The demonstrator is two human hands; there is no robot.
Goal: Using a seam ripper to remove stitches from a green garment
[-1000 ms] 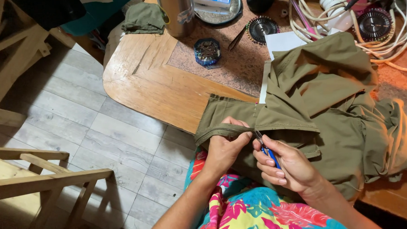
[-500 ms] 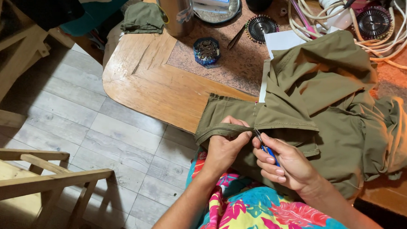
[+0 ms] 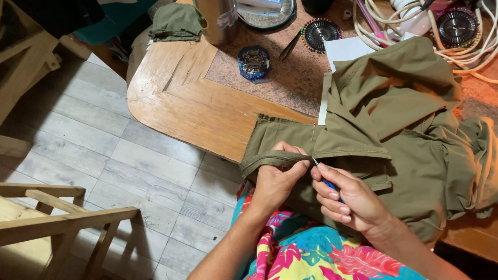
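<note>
- A wooden table with a rounded corner fills the upper middle of the view, over a floor of pale grey tiles; a wooden chair frame stands at the lower left.
- An olive-green garment lies bunched over the table's near edge and down onto the person's lap, which is covered by bright floral cloth. It is plain woven cloth with stitched seams and a folded band along its left end.
- Behind the garment lie a tangle of white cables, a sheet of white paper, a steel tumbler and a small folded piece of green cloth, all well apart from the hands.
- Two round pin wheels and a small blue tin of pins sit on the table's brown inlay; nothing lies between them and the garment.
- The left hand is closed around the garment's folded band, pinching it at the near edge.
- The right hand is just beside the left, fingers closed on a small blue-handled tool whose thin metal tip touches the seam by the left thumb.
</note>
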